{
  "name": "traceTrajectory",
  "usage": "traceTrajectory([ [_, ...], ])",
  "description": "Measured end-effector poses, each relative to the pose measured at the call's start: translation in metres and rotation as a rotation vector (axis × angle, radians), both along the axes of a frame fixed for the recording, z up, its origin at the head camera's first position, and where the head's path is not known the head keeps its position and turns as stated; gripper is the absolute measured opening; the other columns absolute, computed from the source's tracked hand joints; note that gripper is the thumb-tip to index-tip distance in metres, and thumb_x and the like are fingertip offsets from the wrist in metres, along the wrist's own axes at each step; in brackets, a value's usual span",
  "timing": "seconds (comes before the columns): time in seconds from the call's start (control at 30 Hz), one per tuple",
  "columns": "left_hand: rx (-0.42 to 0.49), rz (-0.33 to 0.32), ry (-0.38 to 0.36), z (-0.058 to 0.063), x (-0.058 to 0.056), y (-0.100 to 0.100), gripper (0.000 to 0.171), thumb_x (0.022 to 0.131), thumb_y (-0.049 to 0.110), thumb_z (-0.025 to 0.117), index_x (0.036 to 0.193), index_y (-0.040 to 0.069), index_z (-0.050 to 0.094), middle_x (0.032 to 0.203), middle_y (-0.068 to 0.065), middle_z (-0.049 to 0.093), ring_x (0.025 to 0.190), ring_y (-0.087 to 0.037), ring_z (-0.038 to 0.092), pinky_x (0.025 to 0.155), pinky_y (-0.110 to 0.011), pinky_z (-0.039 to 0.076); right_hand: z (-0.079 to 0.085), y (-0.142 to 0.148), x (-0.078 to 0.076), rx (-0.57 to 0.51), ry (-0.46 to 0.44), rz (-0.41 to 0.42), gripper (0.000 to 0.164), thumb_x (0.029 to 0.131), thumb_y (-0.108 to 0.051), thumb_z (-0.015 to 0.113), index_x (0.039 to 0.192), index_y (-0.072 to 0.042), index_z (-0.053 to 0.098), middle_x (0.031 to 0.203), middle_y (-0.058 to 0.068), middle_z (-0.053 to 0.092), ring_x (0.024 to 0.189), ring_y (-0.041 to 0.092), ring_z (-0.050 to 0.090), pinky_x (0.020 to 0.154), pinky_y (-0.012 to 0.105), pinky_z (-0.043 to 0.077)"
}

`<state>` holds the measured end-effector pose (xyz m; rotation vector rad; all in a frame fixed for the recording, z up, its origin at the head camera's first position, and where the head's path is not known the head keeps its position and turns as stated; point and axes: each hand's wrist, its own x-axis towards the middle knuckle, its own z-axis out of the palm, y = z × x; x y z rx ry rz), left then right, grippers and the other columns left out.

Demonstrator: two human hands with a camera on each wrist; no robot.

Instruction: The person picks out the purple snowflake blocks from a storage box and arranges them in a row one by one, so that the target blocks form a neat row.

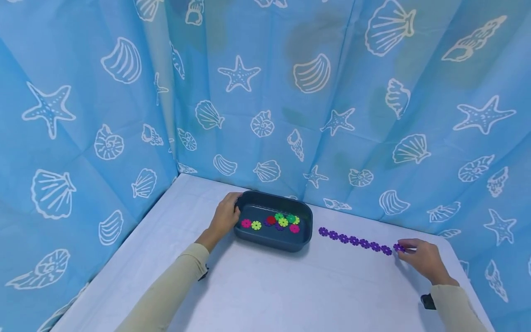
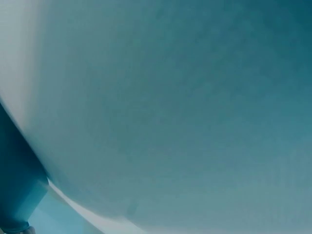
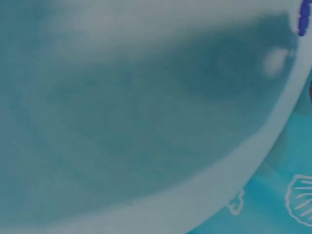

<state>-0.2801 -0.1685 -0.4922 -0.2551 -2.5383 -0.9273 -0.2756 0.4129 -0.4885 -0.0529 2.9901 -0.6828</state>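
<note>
My left hand (image 1: 225, 214) grips the left end of a dark rectangular plastic tub (image 1: 269, 241), with fingers at the rim. Inside the tub lie several small flower-shaped discs, among them a pink one (image 1: 246, 223), a yellow one (image 1: 256, 225), a red one (image 1: 271, 220) and a green one (image 1: 292, 218). A line of several purple flower discs (image 1: 354, 240) runs rightward from the tub. At its right end, my right hand (image 1: 425, 259) pinches another purple flower disc (image 1: 398, 247) between thumb and fingertips. Both wrist views are mostly a blurred surface; neither shows the hands' work.
A white-covered table (image 1: 290, 290) carries the tub and discs. Blue curtains (image 1: 265, 92) with shell and starfish prints stand along its back and sides. A dark wrist device (image 1: 427, 302) sits below the right sleeve. The right wrist view catches a purple strip (image 3: 303, 19) at its edge.
</note>
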Motion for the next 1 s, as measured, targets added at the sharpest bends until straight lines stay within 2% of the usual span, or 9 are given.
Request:
traceTrajectory([
  [0.3, -0.010, 0.005, -0.017, -0.001, 0.001, 0.000, 0.044, 0.088, -0.010, 0.059, 0.131, -0.002, 0.055, 0.129, -0.016, 0.056, 0.123, -0.028, 0.053, 0.104, -0.040, 0.045, -0.014, 0.008, 0.003, 0.022, -0.055, -0.036, 0.052, 0.083, -0.024, 0.077, 0.123, 0.006, 0.061, 0.125, 0.031, 0.057, 0.115, 0.054, 0.048, 0.092, 0.064, 0.045],
  [0.6, -0.011, 0.006, -0.001, 0.000, 0.000, 0.000, 0.044, 0.087, -0.010, 0.059, 0.131, -0.003, 0.054, 0.129, -0.017, 0.056, 0.122, -0.029, 0.054, 0.103, -0.041, 0.046, -0.018, 0.004, 0.002, 0.051, -0.020, -0.002, 0.047, 0.084, -0.018, 0.076, 0.122, 0.007, 0.062, 0.124, 0.031, 0.057, 0.116, 0.054, 0.048, 0.092, 0.064, 0.044],
  [1.0, -0.001, 0.003, -0.018, 0.000, -0.001, 0.000, 0.045, 0.088, -0.010, 0.059, 0.131, -0.003, 0.054, 0.129, -0.017, 0.055, 0.123, -0.029, 0.054, 0.103, -0.040, 0.046, -0.019, 0.001, 0.001, 0.059, -0.001, 0.042, 0.046, 0.085, -0.019, 0.074, 0.122, 0.006, 0.062, 0.125, 0.030, 0.057, 0.117, 0.054, 0.048, 0.092, 0.065, 0.044],
])
